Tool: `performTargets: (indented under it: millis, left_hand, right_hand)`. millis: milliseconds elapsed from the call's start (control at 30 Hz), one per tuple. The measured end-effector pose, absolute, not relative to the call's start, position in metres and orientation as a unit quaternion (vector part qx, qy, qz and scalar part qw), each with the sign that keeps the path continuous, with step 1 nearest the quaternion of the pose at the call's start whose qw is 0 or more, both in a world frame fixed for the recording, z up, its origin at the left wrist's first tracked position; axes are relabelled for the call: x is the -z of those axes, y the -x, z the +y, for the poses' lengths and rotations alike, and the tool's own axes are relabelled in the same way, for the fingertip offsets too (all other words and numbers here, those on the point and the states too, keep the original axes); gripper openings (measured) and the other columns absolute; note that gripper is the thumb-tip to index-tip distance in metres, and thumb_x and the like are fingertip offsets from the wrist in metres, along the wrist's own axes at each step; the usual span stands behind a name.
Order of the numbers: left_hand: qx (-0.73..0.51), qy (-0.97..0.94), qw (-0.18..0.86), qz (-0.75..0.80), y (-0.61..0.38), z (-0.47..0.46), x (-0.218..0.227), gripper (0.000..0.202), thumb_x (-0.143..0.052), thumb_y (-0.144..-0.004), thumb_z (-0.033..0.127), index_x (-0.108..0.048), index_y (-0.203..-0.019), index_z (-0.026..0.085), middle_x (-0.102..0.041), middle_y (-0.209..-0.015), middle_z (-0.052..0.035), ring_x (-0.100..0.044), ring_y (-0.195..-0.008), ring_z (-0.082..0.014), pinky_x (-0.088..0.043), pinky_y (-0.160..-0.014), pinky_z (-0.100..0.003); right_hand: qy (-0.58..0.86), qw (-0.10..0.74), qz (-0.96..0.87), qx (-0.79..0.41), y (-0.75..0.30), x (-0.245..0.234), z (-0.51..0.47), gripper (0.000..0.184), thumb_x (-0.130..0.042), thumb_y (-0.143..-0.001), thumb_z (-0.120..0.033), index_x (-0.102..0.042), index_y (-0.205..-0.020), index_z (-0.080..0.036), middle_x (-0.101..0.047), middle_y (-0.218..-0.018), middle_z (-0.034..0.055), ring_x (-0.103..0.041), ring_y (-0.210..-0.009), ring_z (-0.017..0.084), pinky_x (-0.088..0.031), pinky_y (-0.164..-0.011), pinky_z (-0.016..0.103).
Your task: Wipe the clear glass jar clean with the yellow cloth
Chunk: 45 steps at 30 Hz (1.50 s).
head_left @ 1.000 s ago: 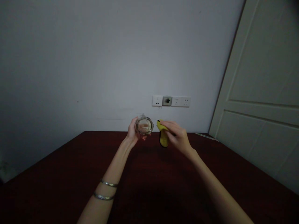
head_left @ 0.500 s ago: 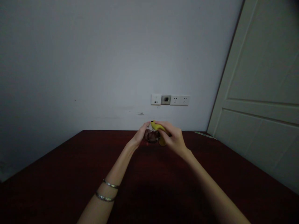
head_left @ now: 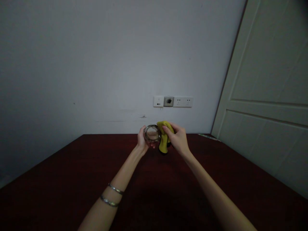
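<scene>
My left hand [head_left: 141, 140] is closed around the left side of a round, clear glass container [head_left: 152, 134]. One circular face of the glass is turned toward me, and fingers show beneath its lower edge. I cannot tell exactly what kind of vessel it is. Right beside it, my right hand [head_left: 178, 137] pinches a yellow cloth [head_left: 164, 146] with dark edging between thumb and fingers. The cloth hangs down in folds along the right side of the glass; whether it touches there is unclear. Both hands are held up over the dark red table [head_left: 154, 183].
Behind the table is a pale wall [head_left: 115, 64] with a row of sockets [head_left: 183, 102]. A panelled white door [head_left: 269, 96] stands at the right. A thin flat strip [head_left: 209, 137] lies near the table's back right corner. Two silver bracelets [head_left: 109, 201] circle my left forearm.
The glass has turned so its round face points toward me. The yellow cloth has come off its top to the right side and now hangs lower and more unfolded.
</scene>
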<state>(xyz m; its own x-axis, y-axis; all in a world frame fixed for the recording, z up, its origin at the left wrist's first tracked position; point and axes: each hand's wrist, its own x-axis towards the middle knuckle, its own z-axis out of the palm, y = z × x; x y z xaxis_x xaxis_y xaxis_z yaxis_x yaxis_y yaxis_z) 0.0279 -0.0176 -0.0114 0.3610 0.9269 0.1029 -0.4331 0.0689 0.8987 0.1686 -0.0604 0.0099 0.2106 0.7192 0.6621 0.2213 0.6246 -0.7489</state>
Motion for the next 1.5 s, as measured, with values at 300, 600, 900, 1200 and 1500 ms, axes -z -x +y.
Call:
performTargets:
  millis: [300, 600, 900, 1200, 1500]
  left_hand:
    - [-0.567, -0.417, 0.672, 0.231, -0.028, -0.015, 0.011, 0.071, -0.013, -0.085, 0.059, -0.064, -0.076, 0.009, -0.053, -0.044, -0.007, -0.036, -0.03, -0.0137, -0.029, -0.035, -0.027]
    - [-0.589, -0.41, 0.651, 0.247, -0.028, -0.014, 0.011, 0.068, -0.014, -0.088, 0.056, -0.062, -0.084, 0.008, -0.057, -0.05, -0.0073, -0.04, -0.033, -0.014, -0.029, -0.036, -0.027]
    - [-0.62, -0.423, 0.632, 0.191, -0.034, -0.016, 0.01, 0.059, -0.017, -0.092, 0.052, -0.06, -0.077, 0.014, -0.061, -0.058, -0.005, -0.05, -0.042, -0.0134, -0.03, -0.034, -0.022]
    - [-0.614, -0.412, 0.65, 0.175, -0.032, -0.014, 0.017, 0.062, -0.034, -0.082, 0.069, -0.061, -0.076, 0.013, -0.061, -0.059, -0.0044, -0.047, -0.038, -0.011, -0.023, -0.031, -0.02]
    - [-0.622, -0.37, 0.657, 0.211, -0.026, -0.004, 0.026, 0.056, -0.034, -0.084, 0.064, -0.06, -0.075, 0.015, -0.054, -0.048, -0.0005, -0.042, -0.034, -0.0086, -0.019, -0.032, -0.018]
  right_hand:
    - [0.372, 0.697, -0.527, -0.314, -0.16, -0.002, -0.056, 0.038, -0.07, -0.065, -0.043, -0.07, -0.089, -0.013, -0.072, -0.079, 0.005, -0.064, -0.065, 0.018, -0.052, -0.059, 0.029]
    - [0.358, 0.696, -0.48, -0.396, -0.156, 0.004, -0.06, 0.039, -0.073, -0.061, -0.046, -0.065, -0.081, -0.013, -0.069, -0.069, 0.0045, -0.062, -0.055, 0.016, -0.052, -0.053, 0.028]
    - [0.349, 0.711, -0.445, -0.418, -0.154, 0.004, -0.059, 0.039, -0.077, -0.057, -0.043, -0.062, -0.078, -0.014, -0.066, -0.065, 0.0011, -0.06, -0.053, 0.014, -0.05, -0.052, 0.027]
    - [0.346, 0.714, -0.42, -0.441, -0.155, 0.006, -0.056, 0.039, -0.079, -0.054, -0.043, -0.064, -0.077, -0.014, -0.068, -0.067, 0.002, -0.061, -0.056, 0.014, -0.049, -0.054, 0.024]
    - [0.348, 0.699, -0.376, -0.498, -0.149, 0.014, -0.054, 0.03, -0.079, -0.055, -0.036, -0.064, -0.07, -0.014, -0.07, -0.062, 0.0036, -0.064, -0.053, 0.016, -0.052, -0.053, 0.026]
